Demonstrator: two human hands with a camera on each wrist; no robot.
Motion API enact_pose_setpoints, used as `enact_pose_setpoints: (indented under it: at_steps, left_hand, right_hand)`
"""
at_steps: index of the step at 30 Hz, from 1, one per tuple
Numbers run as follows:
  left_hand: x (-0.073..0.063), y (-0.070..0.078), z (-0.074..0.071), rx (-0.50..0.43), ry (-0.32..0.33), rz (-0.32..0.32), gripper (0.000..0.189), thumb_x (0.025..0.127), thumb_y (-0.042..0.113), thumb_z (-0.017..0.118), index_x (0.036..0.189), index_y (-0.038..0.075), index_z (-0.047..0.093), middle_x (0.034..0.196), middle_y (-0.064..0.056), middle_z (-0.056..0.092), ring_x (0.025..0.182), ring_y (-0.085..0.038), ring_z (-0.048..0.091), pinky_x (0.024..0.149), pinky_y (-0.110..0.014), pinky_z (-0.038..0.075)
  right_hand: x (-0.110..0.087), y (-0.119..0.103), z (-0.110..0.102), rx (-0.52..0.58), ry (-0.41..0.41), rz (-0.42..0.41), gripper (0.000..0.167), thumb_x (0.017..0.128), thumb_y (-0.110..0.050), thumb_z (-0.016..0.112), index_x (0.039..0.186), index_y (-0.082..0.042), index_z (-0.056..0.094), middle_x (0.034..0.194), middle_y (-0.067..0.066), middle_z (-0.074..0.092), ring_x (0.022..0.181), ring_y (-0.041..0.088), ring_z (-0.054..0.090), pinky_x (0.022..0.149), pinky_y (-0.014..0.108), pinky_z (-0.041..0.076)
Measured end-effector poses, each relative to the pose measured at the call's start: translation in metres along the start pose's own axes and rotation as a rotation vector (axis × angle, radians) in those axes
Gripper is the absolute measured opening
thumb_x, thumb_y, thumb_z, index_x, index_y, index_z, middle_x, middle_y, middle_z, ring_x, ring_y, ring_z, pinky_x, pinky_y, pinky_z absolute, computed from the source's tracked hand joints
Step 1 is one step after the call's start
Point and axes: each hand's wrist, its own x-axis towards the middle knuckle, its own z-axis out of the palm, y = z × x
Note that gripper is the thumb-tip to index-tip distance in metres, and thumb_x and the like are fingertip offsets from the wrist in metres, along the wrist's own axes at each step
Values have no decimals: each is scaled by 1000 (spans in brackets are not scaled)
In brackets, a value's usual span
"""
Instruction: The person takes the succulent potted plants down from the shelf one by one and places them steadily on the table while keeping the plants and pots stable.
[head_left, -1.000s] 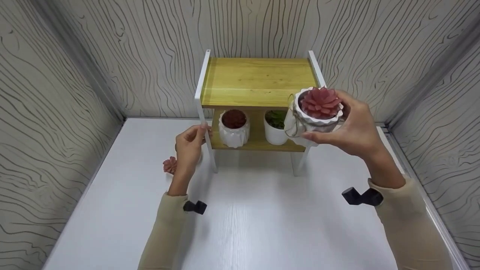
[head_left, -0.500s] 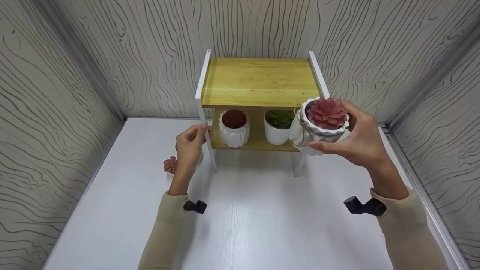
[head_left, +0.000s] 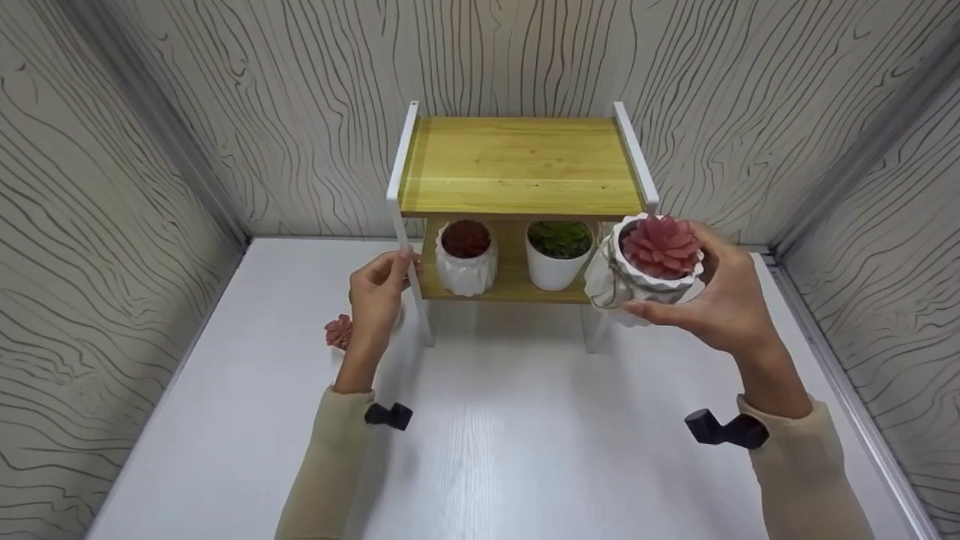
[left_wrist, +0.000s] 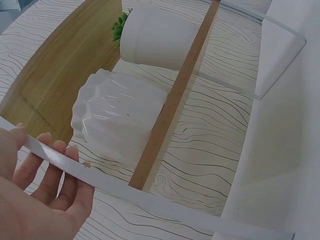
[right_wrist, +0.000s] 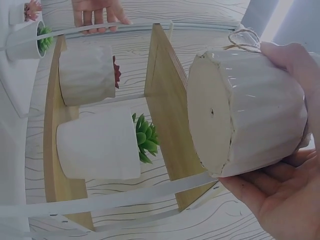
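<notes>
Right hand, curled round 1 white pot with red succulent, at the shelf unit's 4 o'clock. Left hand, pinching the white upright, 8 o'clock. Lower board: I see 1 dark-red plant, 1 green plant.

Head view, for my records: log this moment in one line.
left hand: grips white frame | right hand: holds pot with red succulent | lower shelf: dark-red plant, green plant
</notes>
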Motion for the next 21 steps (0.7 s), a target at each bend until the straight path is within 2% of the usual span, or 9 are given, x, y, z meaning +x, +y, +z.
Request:
enact_pose_setpoints:
  at_steps: [7,15,21]
  left_hand:
    - [1,1,-1,-1,-4,-5,33,105,37,64,103,8,79,105,-5,77,107,-13,71,102,-39,60]
    - [4,2,-1,-7,0,-21,32,105,38,65,104,8,79,105,-6,78,105,-14,71,102,-39,60]
    - [2,0,-1,-6,-2,-13,30,105,35,66,102,9,79,104,-5,78,106,-14,72,102,-40,60]
  right_hand:
    - [-6,8,-2,-1,32,20,88,55,8,97,136,1,64,121,-9,71,108,10,66,91,9,53]
    - [-9,17,-6,-5,32,21,91,54,9,97,138,-2,65,122,-7,71,110,10,65,91,9,53]
    - [-16,23,-9,-13,52,83,91,55,10,96,139,-1,63,122,-11,70,110,9,64,91,8,52]
